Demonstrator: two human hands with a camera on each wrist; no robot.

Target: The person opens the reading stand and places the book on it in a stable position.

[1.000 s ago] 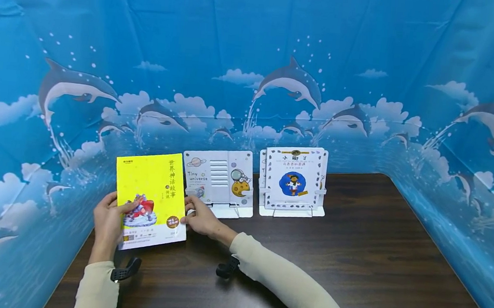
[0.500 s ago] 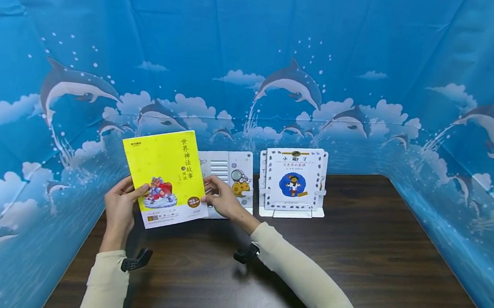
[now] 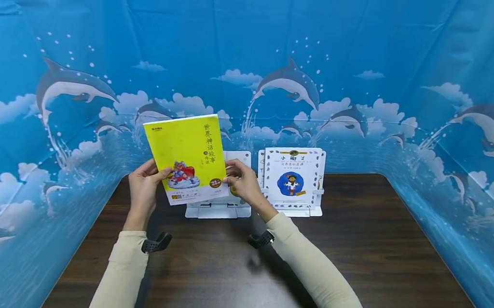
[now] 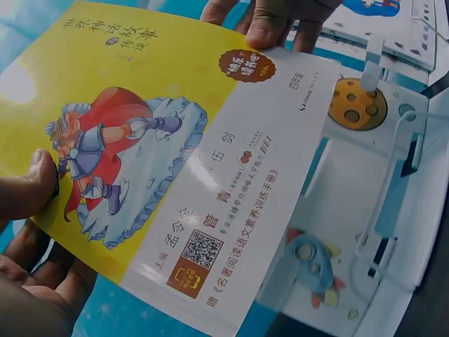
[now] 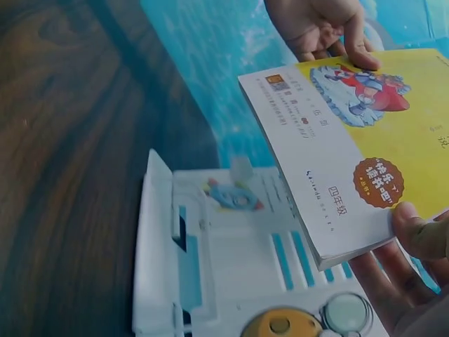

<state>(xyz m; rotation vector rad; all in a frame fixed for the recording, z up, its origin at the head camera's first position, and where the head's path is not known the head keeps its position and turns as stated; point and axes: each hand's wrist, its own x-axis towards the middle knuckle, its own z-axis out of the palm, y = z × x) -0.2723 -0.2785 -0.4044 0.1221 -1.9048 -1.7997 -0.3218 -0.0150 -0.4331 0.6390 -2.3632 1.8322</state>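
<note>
A yellow and white book point(image 3: 187, 144) with a figure in a red cape on its cover is held up, tilted, by both hands. My left hand point(image 3: 145, 189) grips its left edge, thumb on the cover and fingers behind. At the lower right edge my right hand point(image 3: 244, 183) pinches it the same way; the thumb point(image 5: 417, 228) presses the cover. Behind and below the book stands a white book stand point(image 3: 218, 212) with space drawings, partly hidden by it. In the right wrist view the book hangs above the stand's slotted back point(image 5: 238, 260), apart from its ledge.
Right of that stand, a second white stand point(image 3: 312, 212) holds a white picture book point(image 3: 292, 177) with a blue round picture. Both stand on a dark wooden table point(image 3: 352, 259). A blue dolphin-print curtain point(image 3: 238, 37) surrounds the table's back and sides.
Both hands have lifted the yellow book up and to the right, tilting it, so it now covers much of the left stand. The picture book on the right stand has stayed put.
</note>
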